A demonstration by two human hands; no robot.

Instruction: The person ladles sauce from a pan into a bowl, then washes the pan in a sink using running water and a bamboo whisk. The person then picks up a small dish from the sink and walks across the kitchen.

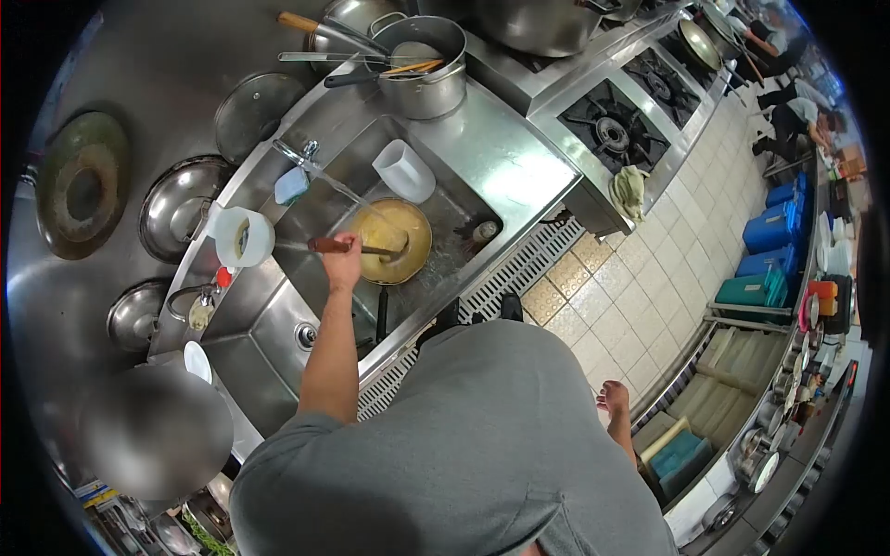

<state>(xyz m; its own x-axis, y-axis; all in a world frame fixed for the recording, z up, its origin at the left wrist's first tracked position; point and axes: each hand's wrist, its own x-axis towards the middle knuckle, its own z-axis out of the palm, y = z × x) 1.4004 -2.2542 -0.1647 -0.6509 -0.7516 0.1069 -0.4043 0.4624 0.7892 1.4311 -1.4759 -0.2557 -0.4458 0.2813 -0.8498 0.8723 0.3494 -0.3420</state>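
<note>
My left hand (344, 267) is closed around the brown wooden handle of a utensil (373, 249). The utensil's far end rests inside a yellowish frying pan (375, 269), and what kind of head it has is not clear. The pan lies in a steel sink (454, 255), its black handle pointing toward me. From a faucet (311, 151), a stream of water runs into the pan. Beside the pan, a white plastic container (404, 171) lies tipped in the sink. At my right side, well away from the sink, my right hand (614, 397) hangs with loosely bent fingers and nothing in it.
A blue sponge (291, 185) and a white tub (244, 237) sit on the sink's back ledge. Behind stands a pot (436, 93) with utensils across it. Gas burners (612, 133) are to the right. Blue bins (771, 232) line the aisle, where other people (797, 120) stand farther off.
</note>
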